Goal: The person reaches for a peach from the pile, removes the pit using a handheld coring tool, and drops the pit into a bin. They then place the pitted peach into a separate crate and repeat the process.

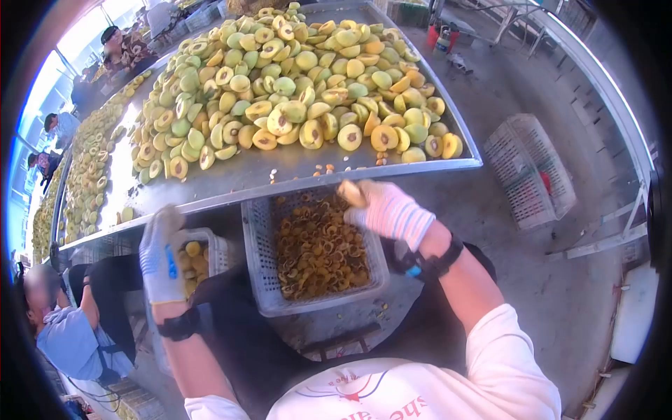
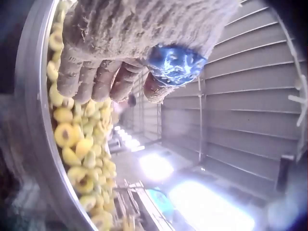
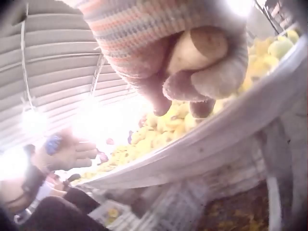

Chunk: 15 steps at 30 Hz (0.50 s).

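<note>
My right hand (image 1: 392, 210), in a striped knit glove, grips a short tool by its rounded wooden handle (image 3: 199, 48). The tool's working end is hidden in the hand. It hangs just off the table's front edge, over a crate of brown, ring-like scraps (image 1: 322, 245). My left hand (image 1: 162, 255) wears a pale glove with blue wrapping (image 2: 175, 65) around the thumb. Nothing lies in its loosely extended fingers (image 2: 98, 79), held near the table edge beside a smaller basket of yellow fruit (image 1: 194, 262). Halved yellow-green apricots (image 1: 280, 91) are heaped on the metal table.
The metal table's raised rim (image 1: 280, 187) runs in front of both hands. Loose kernels (image 1: 323, 169) lie on its surface near the rim. An upturned plastic crate (image 1: 528, 171) is on the floor at right. Another person (image 1: 77, 322) sits at the left.
</note>
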{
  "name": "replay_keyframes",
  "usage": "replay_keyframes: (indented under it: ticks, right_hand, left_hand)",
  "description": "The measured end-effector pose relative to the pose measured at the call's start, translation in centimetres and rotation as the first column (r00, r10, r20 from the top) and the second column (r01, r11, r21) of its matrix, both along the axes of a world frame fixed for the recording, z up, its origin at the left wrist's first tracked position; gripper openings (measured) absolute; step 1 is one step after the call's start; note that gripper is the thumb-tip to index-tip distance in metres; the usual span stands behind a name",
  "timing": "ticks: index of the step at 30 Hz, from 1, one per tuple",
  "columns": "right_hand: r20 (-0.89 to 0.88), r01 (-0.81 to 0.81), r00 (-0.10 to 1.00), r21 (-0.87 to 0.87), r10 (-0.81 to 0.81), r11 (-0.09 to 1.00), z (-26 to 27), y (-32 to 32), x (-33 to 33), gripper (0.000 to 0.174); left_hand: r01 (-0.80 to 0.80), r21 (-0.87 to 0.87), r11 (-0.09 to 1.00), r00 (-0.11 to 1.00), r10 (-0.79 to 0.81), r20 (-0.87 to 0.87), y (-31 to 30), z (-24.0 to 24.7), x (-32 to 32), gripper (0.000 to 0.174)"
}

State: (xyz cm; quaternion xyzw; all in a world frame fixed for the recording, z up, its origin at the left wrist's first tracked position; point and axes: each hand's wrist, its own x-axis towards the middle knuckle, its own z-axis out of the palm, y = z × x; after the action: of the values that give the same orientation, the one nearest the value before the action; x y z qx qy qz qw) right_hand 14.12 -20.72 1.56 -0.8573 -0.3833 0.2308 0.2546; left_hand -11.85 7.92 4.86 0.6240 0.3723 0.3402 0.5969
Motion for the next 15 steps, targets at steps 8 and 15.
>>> replay_keyframes:
  ticks: [8, 15]
  right_hand:
    - [0.446, 0.094, 0.895, -0.208, 0.009, 0.974, 1.3, 7.6, 9.9, 0.032]
    - [0.416, 0.181, 0.909, -0.372, -0.01, 0.91, -0.2, 11.5, 10.6, 0.037]
  left_hand:
    - [0.544, -0.198, 0.816, 0.839, -0.536, 0.097, -5.4, -3.9, 10.3, 0.024]
    - [0.55, -0.308, 0.777, 0.835, -0.514, 0.196, -4.5, -3.1, 9.7, 0.023]
